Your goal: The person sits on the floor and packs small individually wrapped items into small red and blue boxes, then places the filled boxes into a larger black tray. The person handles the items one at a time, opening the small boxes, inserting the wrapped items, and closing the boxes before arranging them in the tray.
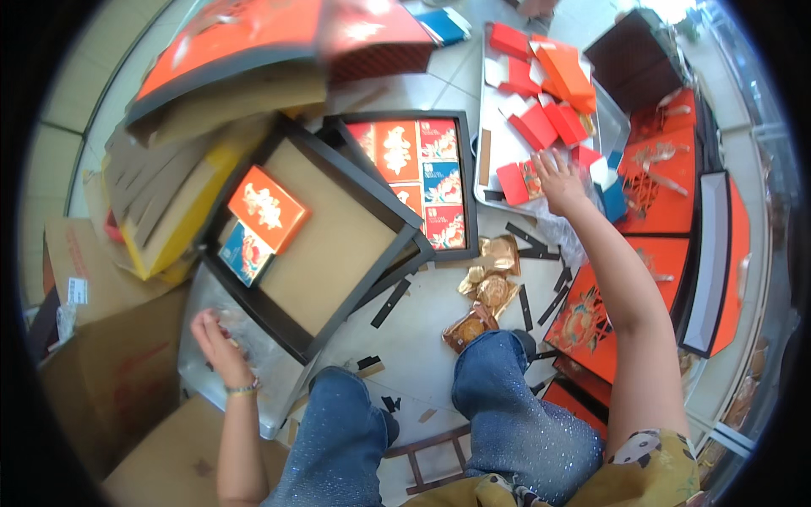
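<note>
My right hand (561, 185) is spread, palm down, over the near edge of a metal tray (497, 142). Its fingertips are at a small red carton (512, 184) with a flower print; whether they touch it is unclear. My left hand (218, 348) is low over another metal tray (203, 304), where clear plastic wrap lies. Its fingers are curled, and whatever is under them is hidden. Between my hands, a black-rimmed box (355, 266) holds an orange carton (269, 208) and a blue flowered carton (246, 255). Behind it, a second black-rimmed box (472, 190) contains several red, orange and blue cartons.
Gold-wrapped round pastries (497, 291) and black strips (389, 304) lie on the tiled floor by my knees. Large orange gift boxes (656, 184) are stacked at the right. Cardboard boxes (120, 355) stand at the left; a blurred orange box (234, 38) is at the upper left.
</note>
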Demonstrator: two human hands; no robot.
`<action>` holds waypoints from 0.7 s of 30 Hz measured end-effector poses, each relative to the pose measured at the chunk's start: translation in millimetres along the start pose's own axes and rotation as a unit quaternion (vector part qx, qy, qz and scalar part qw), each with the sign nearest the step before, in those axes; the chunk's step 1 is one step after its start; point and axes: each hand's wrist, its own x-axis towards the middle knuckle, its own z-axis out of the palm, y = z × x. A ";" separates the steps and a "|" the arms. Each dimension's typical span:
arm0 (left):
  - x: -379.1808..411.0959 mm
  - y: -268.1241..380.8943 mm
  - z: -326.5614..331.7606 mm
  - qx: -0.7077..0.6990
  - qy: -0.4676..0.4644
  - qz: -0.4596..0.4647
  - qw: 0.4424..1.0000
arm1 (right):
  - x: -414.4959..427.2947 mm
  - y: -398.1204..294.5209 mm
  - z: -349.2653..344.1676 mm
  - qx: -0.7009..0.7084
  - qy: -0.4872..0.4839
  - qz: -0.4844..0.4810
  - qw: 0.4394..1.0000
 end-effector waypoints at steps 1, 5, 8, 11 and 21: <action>-12.2 26.5 -1.6 0.004 -0.084 0.055 0.995 | -4.5 3.2 26.1 -0.042 0.021 -0.022 0.999; -55.7 127.9 49.8 0.121 -0.438 0.297 0.840 | 11.9 -8.6 76.7 0.053 0.112 0.059 0.991; -92.2 162.9 130.5 0.113 -0.614 0.292 0.724 | 20.5 -5.7 61.8 0.125 0.102 0.096 0.982; -119.7 146.5 200.4 0.103 -0.674 0.221 0.697 | 26.6 1.9 48.0 0.133 0.077 0.096 0.984; -169.4 161.8 289.2 -0.176 -0.494 0.114 0.844 | -127.9 -142.9 -112.0 0.622 0.309 0.062 0.717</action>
